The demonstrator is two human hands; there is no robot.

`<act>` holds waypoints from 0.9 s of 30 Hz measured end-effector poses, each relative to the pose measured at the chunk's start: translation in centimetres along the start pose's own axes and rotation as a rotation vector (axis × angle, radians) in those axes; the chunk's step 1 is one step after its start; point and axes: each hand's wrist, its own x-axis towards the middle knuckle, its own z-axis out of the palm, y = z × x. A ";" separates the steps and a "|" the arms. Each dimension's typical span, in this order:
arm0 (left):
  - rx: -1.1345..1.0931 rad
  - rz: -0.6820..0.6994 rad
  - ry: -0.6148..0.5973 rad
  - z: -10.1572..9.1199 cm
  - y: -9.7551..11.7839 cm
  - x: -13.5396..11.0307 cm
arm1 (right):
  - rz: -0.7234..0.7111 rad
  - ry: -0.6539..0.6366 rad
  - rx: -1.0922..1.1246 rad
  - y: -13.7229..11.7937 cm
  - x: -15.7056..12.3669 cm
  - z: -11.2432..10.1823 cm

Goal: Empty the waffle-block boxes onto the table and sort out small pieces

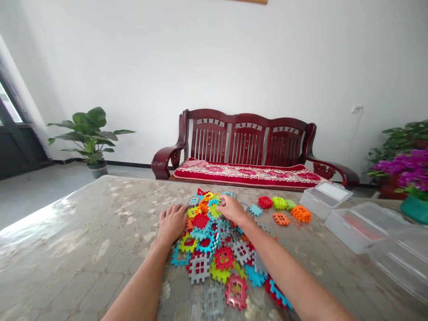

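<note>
A heap of flat toothed plastic tiles in red, blue, grey, yellow-green and orange lies on the marbled table. My left hand rests flat on the table at the heap's left edge, fingers stretched out, touching the nearest tiles. My right hand reaches over the far part of the heap, fingers curled and pinched on a tile I cannot make out. Sorted small stacks stand further right: a red stack, a green stack, an orange stack and a single orange tile.
Clear plastic boxes and lids stand at the table's right side. Behind the table is a dark wooden bench with a red cushion. A potted plant stands left, flowering plants right.
</note>
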 end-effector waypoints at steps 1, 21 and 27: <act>0.000 0.000 -0.001 0.0 0.0 0.0 | 0.000 -0.007 -0.006 -0.1 0.1 0.1; 0.023 -0.007 -0.020 -0.1 0.1 0.0 | -0.190 0.285 0.368 5.0 -0.3 -0.5; 0.018 0.002 -0.010 -0.1 0.1 0.1 | -0.098 0.276 0.403 12.5 -2.8 -2.1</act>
